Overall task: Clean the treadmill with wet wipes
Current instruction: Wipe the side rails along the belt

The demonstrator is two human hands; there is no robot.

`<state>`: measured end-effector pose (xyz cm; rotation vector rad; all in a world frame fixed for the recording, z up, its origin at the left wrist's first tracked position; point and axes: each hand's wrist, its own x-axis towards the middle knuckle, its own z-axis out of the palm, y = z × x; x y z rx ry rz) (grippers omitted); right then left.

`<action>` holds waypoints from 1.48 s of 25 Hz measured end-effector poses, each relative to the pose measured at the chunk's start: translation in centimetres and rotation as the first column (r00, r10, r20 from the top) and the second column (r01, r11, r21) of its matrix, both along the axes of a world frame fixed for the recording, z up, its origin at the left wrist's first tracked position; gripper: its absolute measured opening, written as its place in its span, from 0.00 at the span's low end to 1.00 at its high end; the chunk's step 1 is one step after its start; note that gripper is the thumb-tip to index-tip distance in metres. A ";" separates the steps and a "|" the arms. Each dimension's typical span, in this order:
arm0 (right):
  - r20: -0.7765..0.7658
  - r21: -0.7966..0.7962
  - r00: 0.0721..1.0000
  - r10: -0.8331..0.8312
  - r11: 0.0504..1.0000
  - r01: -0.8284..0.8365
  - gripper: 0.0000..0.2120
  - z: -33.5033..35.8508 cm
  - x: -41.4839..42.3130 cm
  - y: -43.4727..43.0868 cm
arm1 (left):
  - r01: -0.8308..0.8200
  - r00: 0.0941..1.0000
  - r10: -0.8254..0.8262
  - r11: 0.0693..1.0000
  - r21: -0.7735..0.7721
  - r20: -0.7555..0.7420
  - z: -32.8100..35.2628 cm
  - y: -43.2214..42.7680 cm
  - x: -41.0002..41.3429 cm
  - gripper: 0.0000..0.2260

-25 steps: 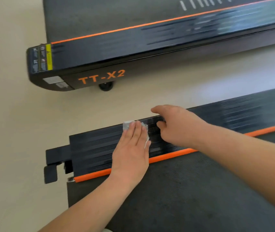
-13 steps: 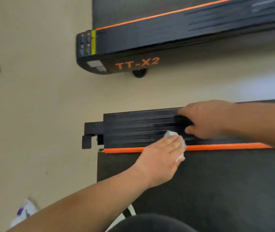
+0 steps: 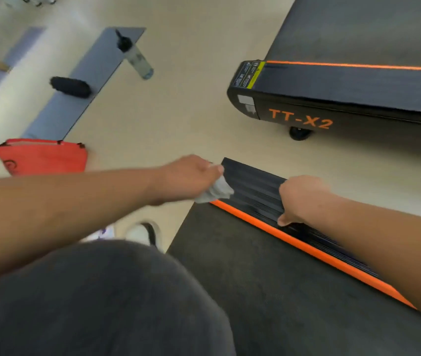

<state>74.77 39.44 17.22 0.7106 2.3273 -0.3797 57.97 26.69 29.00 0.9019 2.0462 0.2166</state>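
Wipe (image 3: 216,192) bunched in its curled fingers, the left hand (image 3: 191,176) sits at the very end corner of the treadmill (image 3: 255,291), just off the ribbed black rail (image 3: 253,188). The wipe hangs over the spot where the orange strip (image 3: 307,249) stops. The right hand (image 3: 303,199) rests farther along the same rail, back upward, thumb down by the strip. Its fingers are tucked out of sight, so whether they are curled or flat cannot be told; nothing shows in it. The rail's long axis runs from the left hand's corner toward the lower right of the view, passing under the right hand and forearm. The left hand is therefore nearer the end, and any stroke along the rail would probably have to travel toward the right hand, which lies in that path. Motion blur leaves it unclear whether the wipe actually touches the rail. The rail's end is hidden behind the left hand and wipe, its far stretch by the right forearm. Beyond stand a second treadmill (image 3: 358,93), a red bag (image 3: 42,156) and a bottle (image 3: 137,60) on the floor (image 3: 178,104).
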 end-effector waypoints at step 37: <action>0.310 -0.858 0.854 -0.418 0.263 0.441 0.30 14.6 -75.4 -21.4 | -0.937 -0.280 0.562 -0.336 -0.094 0.778 1.7 -25.0 -56.6 0.14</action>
